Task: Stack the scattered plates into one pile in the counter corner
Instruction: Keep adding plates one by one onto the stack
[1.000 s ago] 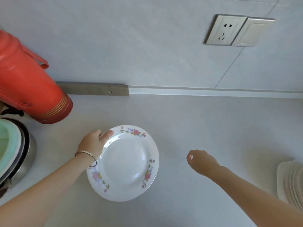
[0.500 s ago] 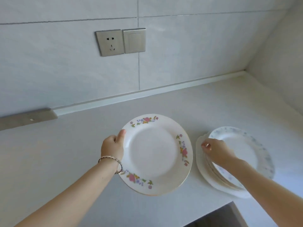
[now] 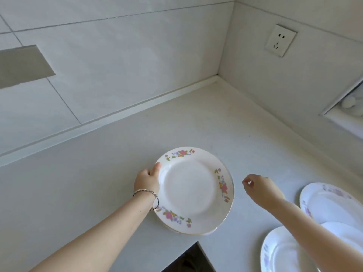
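**Left hand carries floral plate, corner lies far right**

The left hand point(image 3: 147, 179) is clamped on the left rim of the floral plate point(image 3: 193, 190), held level just above the counter point(image 3: 98, 173). The right hand point(image 3: 259, 188), loosely curled and empty, hovers just right of it. The bare corner point(image 3: 217, 79) lies far and right. Two more plates point(image 3: 330, 201) lie at near right.
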